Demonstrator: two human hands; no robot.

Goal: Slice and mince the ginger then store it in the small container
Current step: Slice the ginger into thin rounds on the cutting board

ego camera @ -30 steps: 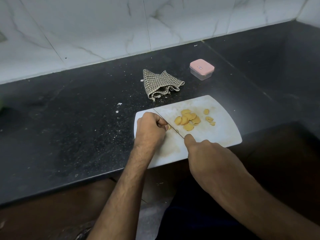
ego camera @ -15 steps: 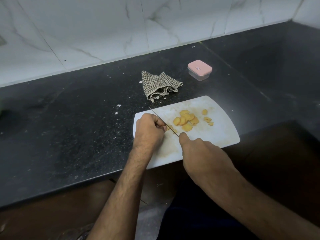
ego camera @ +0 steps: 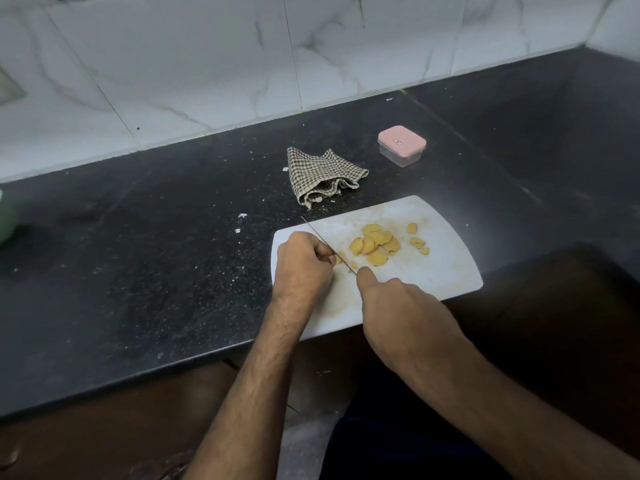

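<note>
**Ginger under the blade on the white board**

While the left hand (ego camera: 303,263) curls into a tight fist at the near left corner of the cutting board (ego camera: 446,268), its fingertips press down on a small piece of ginger (ego camera: 341,257) that barely shows past the knuckles. The knife (ego camera: 327,245) lies with its thin blade running diagonally just beside those knuckles, its tip reaching past the board's far left edge. The right hand (ego camera: 403,313) grips the handle, which is hidden under it; the fingers are wrapped round and the forefinger stretches forward along the blade's spine. A loose heap of ginger slices (ego camera: 375,244) lies on the board to the right of the blade, with a few strays farther right. The small container (ego camera: 401,145), pink lid on, stands on the black counter (ego camera: 138,271) well beyond the board, near a crumpled checked cloth (ego camera: 322,174).
</note>
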